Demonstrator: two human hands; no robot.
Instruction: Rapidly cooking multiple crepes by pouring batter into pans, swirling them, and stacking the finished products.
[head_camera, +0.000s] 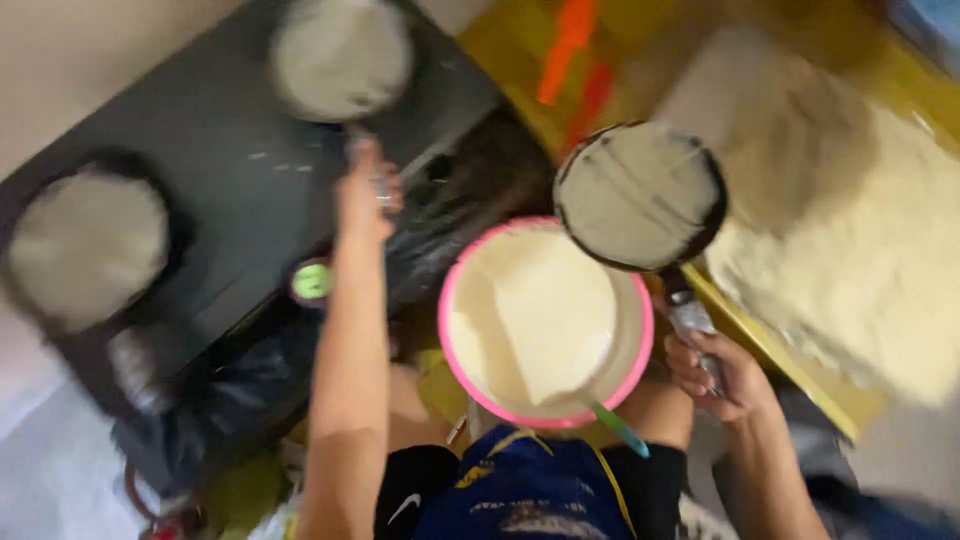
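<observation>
Fingers (712, 372) of the right hand (722, 375) are clamped around the handle of a small black pan (640, 195), which runs up and away from the palm; the batter-coated pan hangs tilted over the far rim of a pink bowl (546, 322). Left hand (364, 197) reaches away, fingers wrapped on the handle of another pan (340, 58) on the black stove (240, 170).

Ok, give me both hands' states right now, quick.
Left hand: closed on the handle of the far pan on the stove.
Right hand: closed on the handle of the batter-coated pan.
</observation>
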